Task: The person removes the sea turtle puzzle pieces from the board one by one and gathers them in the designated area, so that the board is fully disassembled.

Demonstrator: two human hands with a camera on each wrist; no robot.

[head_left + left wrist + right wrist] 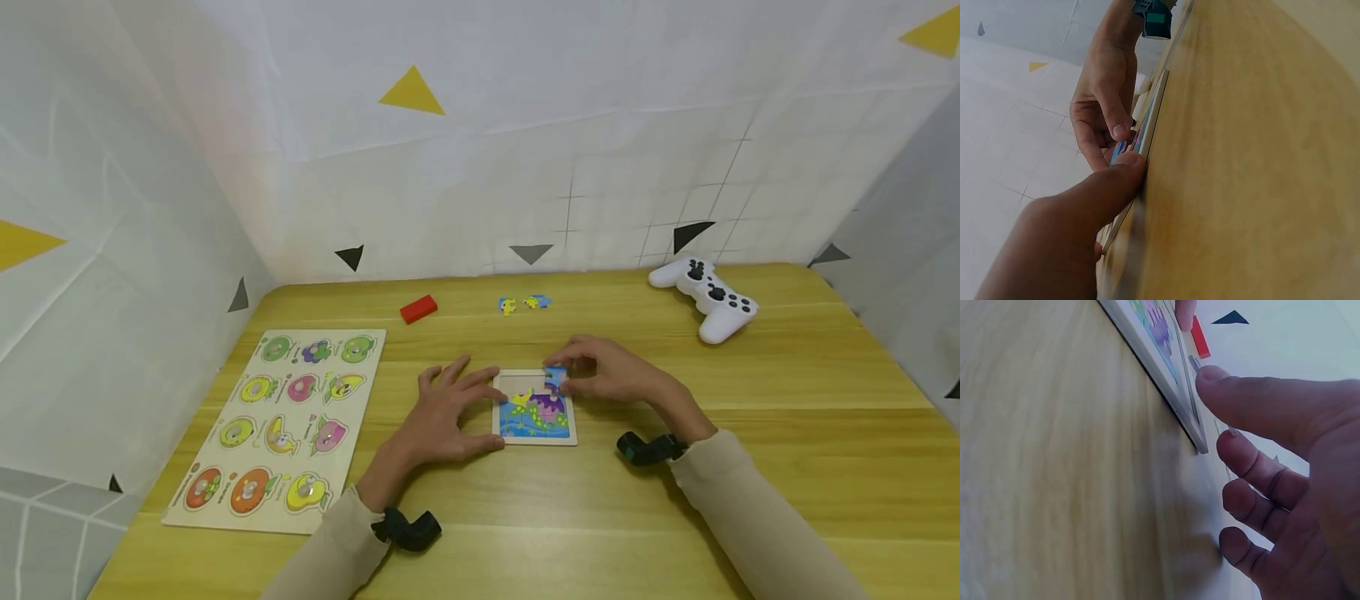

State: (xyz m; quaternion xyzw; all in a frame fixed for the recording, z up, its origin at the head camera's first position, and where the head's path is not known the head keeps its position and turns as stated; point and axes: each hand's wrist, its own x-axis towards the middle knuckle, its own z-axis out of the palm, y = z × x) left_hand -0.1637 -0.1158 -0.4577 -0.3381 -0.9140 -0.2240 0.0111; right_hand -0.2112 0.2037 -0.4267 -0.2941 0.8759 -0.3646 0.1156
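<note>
Puzzle piece [555, 377] is pinched by the right hand [617, 372], left hand [442, 418] spread against the frame [540, 442].

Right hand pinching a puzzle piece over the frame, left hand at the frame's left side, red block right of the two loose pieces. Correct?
Not quite: in the head view the red block lies left of the two loose pieces, not right. The rest holds: right hand pinching a puzzle piece over the frame, left hand at the frame's left side.
</note>
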